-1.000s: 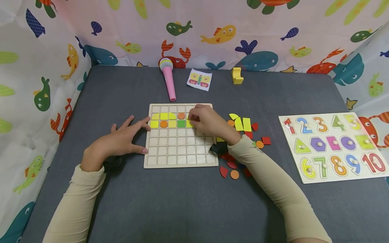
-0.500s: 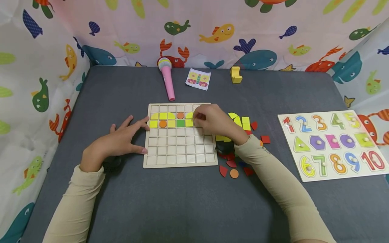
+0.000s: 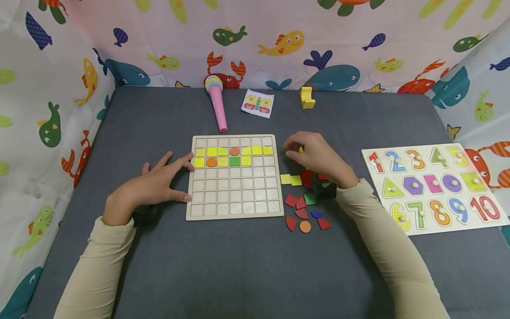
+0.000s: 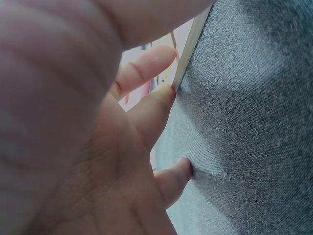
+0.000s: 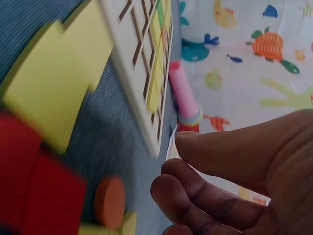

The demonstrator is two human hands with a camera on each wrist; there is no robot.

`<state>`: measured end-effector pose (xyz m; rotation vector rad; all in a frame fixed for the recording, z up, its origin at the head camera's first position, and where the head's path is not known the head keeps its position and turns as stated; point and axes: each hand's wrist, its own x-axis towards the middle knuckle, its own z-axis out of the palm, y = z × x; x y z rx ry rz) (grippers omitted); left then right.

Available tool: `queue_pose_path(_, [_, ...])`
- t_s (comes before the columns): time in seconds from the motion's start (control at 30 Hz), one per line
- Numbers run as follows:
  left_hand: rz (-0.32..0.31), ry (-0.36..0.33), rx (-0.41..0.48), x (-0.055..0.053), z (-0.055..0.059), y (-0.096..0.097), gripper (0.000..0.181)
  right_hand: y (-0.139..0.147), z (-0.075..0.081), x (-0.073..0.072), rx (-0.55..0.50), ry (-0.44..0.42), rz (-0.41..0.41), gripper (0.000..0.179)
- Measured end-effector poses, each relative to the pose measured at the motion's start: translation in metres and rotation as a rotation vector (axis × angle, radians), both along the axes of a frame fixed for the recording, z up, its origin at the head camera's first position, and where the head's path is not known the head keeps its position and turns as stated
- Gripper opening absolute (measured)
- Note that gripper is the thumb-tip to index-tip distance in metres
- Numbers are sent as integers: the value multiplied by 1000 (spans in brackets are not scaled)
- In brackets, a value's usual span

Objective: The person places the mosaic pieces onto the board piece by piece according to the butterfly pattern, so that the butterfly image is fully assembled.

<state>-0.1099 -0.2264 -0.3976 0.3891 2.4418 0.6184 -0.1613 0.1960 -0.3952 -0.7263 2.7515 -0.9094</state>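
A wooden grid board (image 3: pixel 239 195) lies on the dark grey table, with yellow pieces, orange discs (image 3: pixel 211 162) and a green square (image 3: pixel 234 161) in its upper rows. My left hand (image 3: pixel 149 184) is spread at the board's left edge; fingertips touch that edge (image 4: pixel 188 51) in the left wrist view. My right hand (image 3: pixel 314 153) hovers right of the board over loose pieces, partly hiding them. In the right wrist view its fingers are loosely bent, thumb apart from the index finger, nothing visible between them. Below it lie yellow pieces (image 5: pixel 44 88), red pieces (image 5: pixel 54 200) and an orange disc (image 5: pixel 110 200).
Nearer the front lie a green square (image 3: pixel 310 199), a blue piece (image 3: pixel 316 214) and several red pieces (image 3: pixel 291 223). Behind the board are a pink toy microphone (image 3: pixel 218 108), a butterfly pattern card (image 3: pixel 257 103) and a yellow block (image 3: pixel 307 98). A number puzzle (image 3: pixel 434 188) lies right.
My right hand has left the board's upper right and moved right over the loose pieces, uncovering yellow pieces in the second row. My left hand stays at the board's edge.
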Motion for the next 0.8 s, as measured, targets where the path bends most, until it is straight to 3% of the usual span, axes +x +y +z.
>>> queue_pose_path(0.5, [5, 1, -9, -1, 0, 0, 110, 33, -10, 0, 74, -83, 74, 18])
queue_pose_path(0.8, [13, -8, -9, -1, -2, 0, 110, 23, -12, -3, -8, -37, -23, 5])
